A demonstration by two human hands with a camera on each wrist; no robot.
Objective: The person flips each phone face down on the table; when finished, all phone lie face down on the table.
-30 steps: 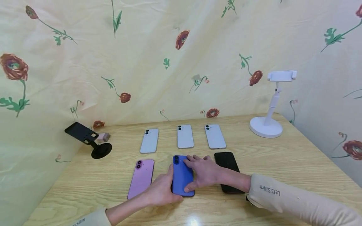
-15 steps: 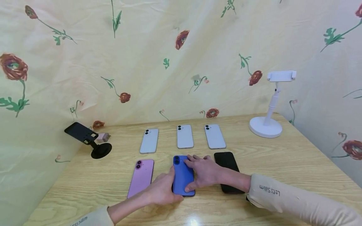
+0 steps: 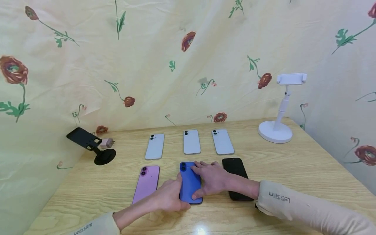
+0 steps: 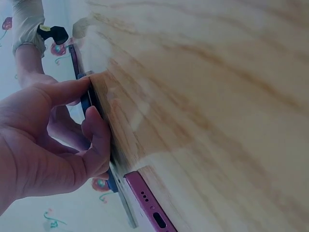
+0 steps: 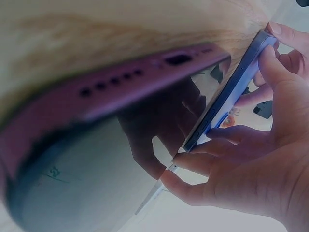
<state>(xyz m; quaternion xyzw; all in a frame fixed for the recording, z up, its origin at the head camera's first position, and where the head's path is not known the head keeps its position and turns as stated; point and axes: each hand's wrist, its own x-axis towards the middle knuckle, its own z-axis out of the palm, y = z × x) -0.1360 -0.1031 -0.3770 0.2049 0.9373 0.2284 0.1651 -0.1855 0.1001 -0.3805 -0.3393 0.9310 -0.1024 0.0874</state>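
Observation:
A blue smartphone [image 3: 189,184] lies back up at the table's front middle, its two camera lenses toward the upper left. My left hand [image 3: 170,196] holds its left edge, thumb and curled fingers at the side. From the other side my right hand [image 3: 212,178] holds it, thumb at the lower right corner and fingers spread over the upper right. The right wrist view shows the blue smartphone's side edge [image 5: 227,92] between both hands. A pink smartphone [image 3: 147,181], back up, lies left of it, partly behind the left wrist.
A black-screened smartphone [image 3: 235,168] lies under the right forearm. Three pale smartphones, one at left [image 3: 154,147], form a row behind. A black phone stand [image 3: 105,156] and a pink charger plug [image 3: 107,143] are at left, a white phone stand [image 3: 275,132] at back right.

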